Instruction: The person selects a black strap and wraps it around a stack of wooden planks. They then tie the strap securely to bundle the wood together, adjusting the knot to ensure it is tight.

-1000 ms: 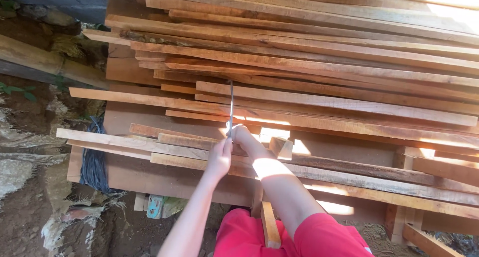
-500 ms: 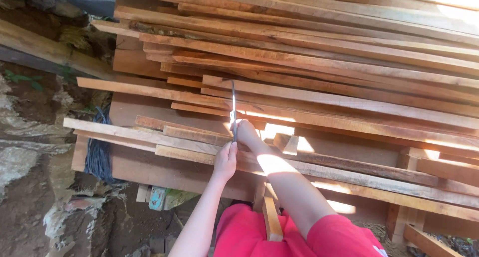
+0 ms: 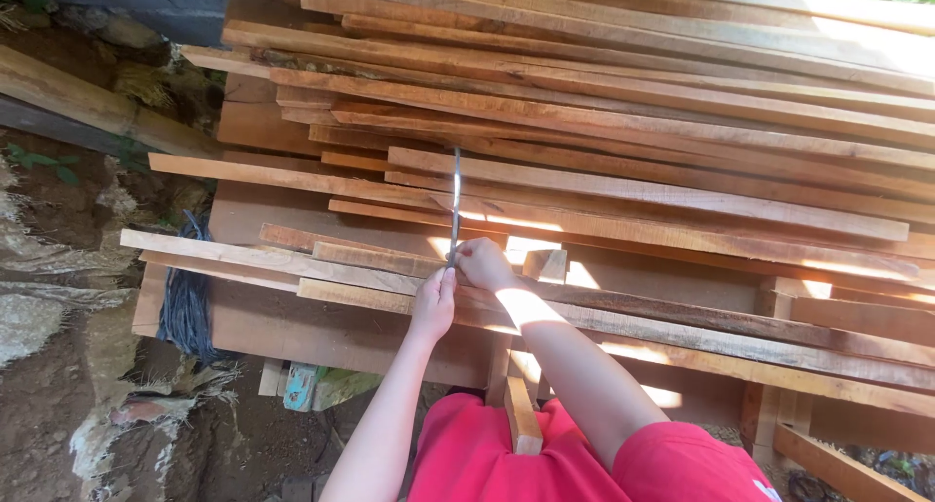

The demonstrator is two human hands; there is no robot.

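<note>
A thin metal blade (image 3: 455, 205), seen edge-on and likely a handsaw, was held upright directly ahead of the hands, its long axis running away from the person and crossing the grain of the stacked planks (image 3: 623, 132) at roughly a right angle. Its lower end was met by the right hand (image 3: 484, 264), which was closed around what appeared to be the handle; the handle itself was hidden inside the fist. The left hand (image 3: 434, 304) was placed just beside and slightly nearer the body, fingers curled and touching the blade's base or the right hand; whether it truly gripped could not be told. Both hands were about equally near the blade, the right one leading. The blade was set against the edge of a long reddish plank (image 3: 672, 234) lying left to right across the pile, with sunlight patches falling on it. The hands were rested over a lower plank (image 3: 282, 259). A bundle of blue cord (image 3: 187, 302) was hung at the left end of the stack, well apart from the hands. Red shorts (image 3: 545, 458) were seen at the bottom edge.
</note>
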